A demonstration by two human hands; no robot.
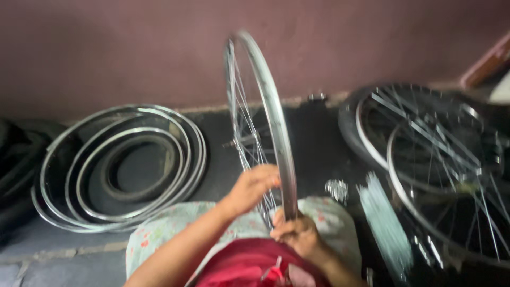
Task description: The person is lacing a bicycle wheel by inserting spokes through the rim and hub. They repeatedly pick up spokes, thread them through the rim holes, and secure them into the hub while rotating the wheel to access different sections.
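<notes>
A silver spoked bicycle wheel rim (263,90) stands upright, edge-on to me, over my lap. My left hand (252,186) reaches in from the left and grips the spokes near the rim's lower part. Lower down, my right hand (295,231) holds the rim's bottom edge. The picture is blurred by motion.
Several bare metal rims (125,170) lie nested flat on the dark floor at left, beside black tyres (13,159). At right lie spoked wheels (441,159), a bundle of loose spokes (385,223) and a small pile of metal bits (336,190). A dark red wall (133,48) stands behind.
</notes>
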